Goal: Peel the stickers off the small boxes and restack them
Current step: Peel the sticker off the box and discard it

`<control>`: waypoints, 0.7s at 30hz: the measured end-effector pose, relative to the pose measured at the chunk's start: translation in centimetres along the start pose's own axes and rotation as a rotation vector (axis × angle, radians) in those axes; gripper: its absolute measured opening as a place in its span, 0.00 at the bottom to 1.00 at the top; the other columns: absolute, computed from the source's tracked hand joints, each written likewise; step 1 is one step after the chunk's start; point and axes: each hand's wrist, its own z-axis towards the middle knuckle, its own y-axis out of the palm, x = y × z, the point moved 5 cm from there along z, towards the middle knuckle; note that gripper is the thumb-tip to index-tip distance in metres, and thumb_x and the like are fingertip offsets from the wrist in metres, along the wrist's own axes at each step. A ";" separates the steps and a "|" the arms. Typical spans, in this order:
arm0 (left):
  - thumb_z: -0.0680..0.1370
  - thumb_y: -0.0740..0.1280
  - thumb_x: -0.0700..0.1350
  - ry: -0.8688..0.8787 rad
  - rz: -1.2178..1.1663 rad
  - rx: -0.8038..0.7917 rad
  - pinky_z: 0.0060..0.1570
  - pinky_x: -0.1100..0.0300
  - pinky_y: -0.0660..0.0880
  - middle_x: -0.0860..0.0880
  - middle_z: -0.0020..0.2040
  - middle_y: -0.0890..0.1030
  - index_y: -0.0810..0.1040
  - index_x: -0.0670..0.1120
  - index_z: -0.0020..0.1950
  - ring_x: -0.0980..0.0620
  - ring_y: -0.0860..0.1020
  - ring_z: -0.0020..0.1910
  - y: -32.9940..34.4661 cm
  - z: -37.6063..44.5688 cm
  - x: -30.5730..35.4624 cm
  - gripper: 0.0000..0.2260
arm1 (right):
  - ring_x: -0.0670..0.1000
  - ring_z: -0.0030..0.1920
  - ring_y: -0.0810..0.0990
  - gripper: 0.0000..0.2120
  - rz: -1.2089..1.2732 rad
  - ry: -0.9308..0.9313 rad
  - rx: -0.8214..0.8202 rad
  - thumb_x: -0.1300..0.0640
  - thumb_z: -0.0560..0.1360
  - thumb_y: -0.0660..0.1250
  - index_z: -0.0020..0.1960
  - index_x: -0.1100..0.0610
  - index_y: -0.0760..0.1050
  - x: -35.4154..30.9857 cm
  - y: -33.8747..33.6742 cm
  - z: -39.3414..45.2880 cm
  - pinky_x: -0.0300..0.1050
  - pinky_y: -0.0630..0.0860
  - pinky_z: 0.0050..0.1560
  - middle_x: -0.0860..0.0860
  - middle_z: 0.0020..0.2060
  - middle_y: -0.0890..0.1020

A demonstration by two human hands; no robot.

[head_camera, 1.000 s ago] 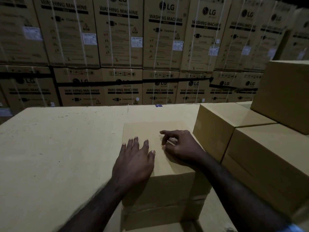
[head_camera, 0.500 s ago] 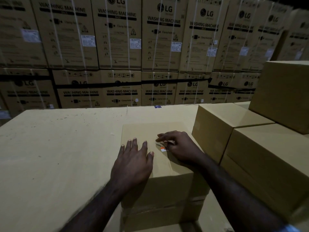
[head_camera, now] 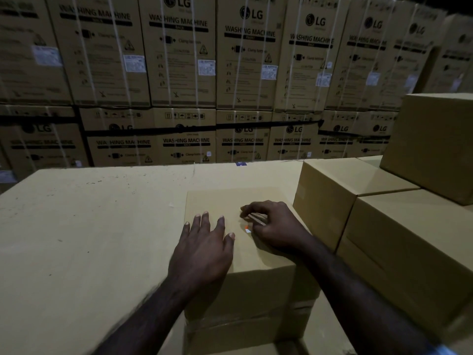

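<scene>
Picking at sticker point(head_camera: 247, 228) with right hand point(head_camera: 275, 226), left hand point(head_camera: 204, 248) flat on small box point(head_camera: 230, 201)

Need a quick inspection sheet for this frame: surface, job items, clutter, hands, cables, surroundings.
Surface: large flat carton top, tan, speckled with small dark marks.
Job's things: small box under both hands; sticker on its top, an orange-and-white bit showing by the right thumb; stacked small boxes to the right.
Clutter: nothing seen.
Hands: left hand flat on the box top, fingers straight; right hand curled over the sticker, fingertips at it; whether it pinches it cannot be told.
Cables: nothing seen.
Surroundings: wall of strapped washing machine cartons behind; dim light.
</scene>
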 end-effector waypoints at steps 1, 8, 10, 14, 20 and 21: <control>0.82 0.44 0.60 -0.002 0.002 -0.001 0.75 0.47 0.44 0.44 0.80 0.47 0.49 0.52 0.79 0.45 0.46 0.78 0.0 0.1 0.0 0.27 | 0.47 0.64 0.75 0.16 0.000 -0.004 -0.006 0.63 0.75 0.68 0.59 0.50 0.80 -0.1 0.0 0.0 0.46 0.73 0.65 0.47 0.63 0.79; 0.82 0.44 0.60 0.001 0.006 0.002 0.75 0.47 0.44 0.44 0.80 0.48 0.49 0.52 0.79 0.44 0.46 0.78 0.2 0.2 -0.1 0.27 | 0.51 0.66 0.73 0.12 -0.068 0.002 -0.051 0.66 0.78 0.62 0.51 0.56 0.82 -0.5 0.4 0.3 0.50 0.74 0.65 0.51 0.66 0.77; 0.82 0.44 0.60 0.001 0.005 0.005 0.75 0.47 0.44 0.44 0.80 0.48 0.49 0.52 0.79 0.44 0.46 0.78 0.1 0.2 -0.1 0.27 | 0.53 0.63 0.74 0.12 -0.097 0.006 -0.065 0.66 0.78 0.60 0.52 0.57 0.80 -0.4 0.5 0.5 0.54 0.74 0.64 0.53 0.62 0.79; 0.82 0.44 0.60 0.000 0.014 0.001 0.75 0.47 0.44 0.44 0.80 0.48 0.49 0.52 0.79 0.44 0.46 0.78 0.1 0.2 -0.1 0.27 | 0.54 0.61 0.74 0.14 -0.111 0.028 -0.094 0.66 0.79 0.58 0.61 0.59 0.76 -0.4 0.7 0.7 0.56 0.73 0.63 0.54 0.60 0.79; 0.82 0.44 0.60 -0.008 0.015 -0.002 0.75 0.47 0.43 0.44 0.80 0.47 0.48 0.52 0.79 0.44 0.46 0.78 0.1 0.1 0.0 0.27 | 0.53 0.64 0.74 0.13 -0.055 0.038 -0.094 0.66 0.79 0.59 0.59 0.56 0.76 -0.5 0.4 0.6 0.51 0.74 0.61 0.53 0.63 0.77; 0.82 0.44 0.60 -0.008 0.011 -0.002 0.75 0.47 0.43 0.44 0.80 0.47 0.48 0.52 0.79 0.45 0.46 0.78 0.1 0.1 0.0 0.27 | 0.52 0.66 0.73 0.15 -0.042 0.030 -0.098 0.67 0.79 0.59 0.60 0.55 0.77 -0.6 0.3 0.4 0.48 0.73 0.62 0.53 0.65 0.76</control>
